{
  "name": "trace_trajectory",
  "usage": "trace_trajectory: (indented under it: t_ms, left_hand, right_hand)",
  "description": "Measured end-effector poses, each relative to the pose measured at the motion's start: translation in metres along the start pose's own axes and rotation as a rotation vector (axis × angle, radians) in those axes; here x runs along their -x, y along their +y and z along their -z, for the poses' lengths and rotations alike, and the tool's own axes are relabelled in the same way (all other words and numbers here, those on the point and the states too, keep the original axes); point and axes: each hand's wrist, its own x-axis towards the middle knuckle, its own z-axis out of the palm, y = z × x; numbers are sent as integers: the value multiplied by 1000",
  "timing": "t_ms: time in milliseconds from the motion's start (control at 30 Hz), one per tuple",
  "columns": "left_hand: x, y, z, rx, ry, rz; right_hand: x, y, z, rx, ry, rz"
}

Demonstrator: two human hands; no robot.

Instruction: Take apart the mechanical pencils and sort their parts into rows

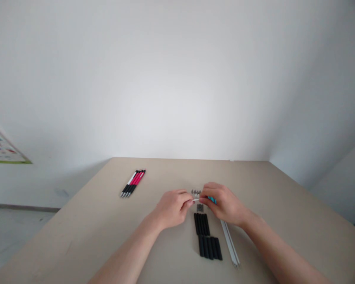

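Note:
My left hand (173, 207) is closed in a pinch on one end of a thin white pen refill (196, 199). The refill spans the small gap to my right hand (223, 201), whose fingers are wrapped round a blue pen barrel (212, 200). Most of the barrel is hidden by those fingers. Just behind the refill lie several small metal pen tips (196, 192). In front of it, small springs (200, 208) are lined up side by side. Closer to me are two rows of black tubular parts (202, 224), with more white refills (230, 245) beside them, partly under my right hand.
Several pens (133, 183), pink and white with black grips, lie in a group at the left of the beige table (85, 236). A white wall (177, 86) rises behind the table's far edge. A poster (6, 148) hangs at far left.

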Motion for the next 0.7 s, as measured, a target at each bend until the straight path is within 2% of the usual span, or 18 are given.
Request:
trace_trajectory:
  t_ms: [133,333,433,600,700]
  left_hand:
    - [-1,0,1,-5,28,59]
    - [0,0,-3,0,22,-2]
    - [0,-1,-3,16,30,3]
    - [0,-3,-3,29,127,79]
    - [-1,-5,-3,29,177,121]
  right_hand:
    - [3,9,11,67,43,-47]
    - [0,-7,4,87,-11,23]
    - [1,-10,5,105,-18,6]
    - [4,-1,21,98,-70,-125]
    - [5,10,29,206,-32,-355]
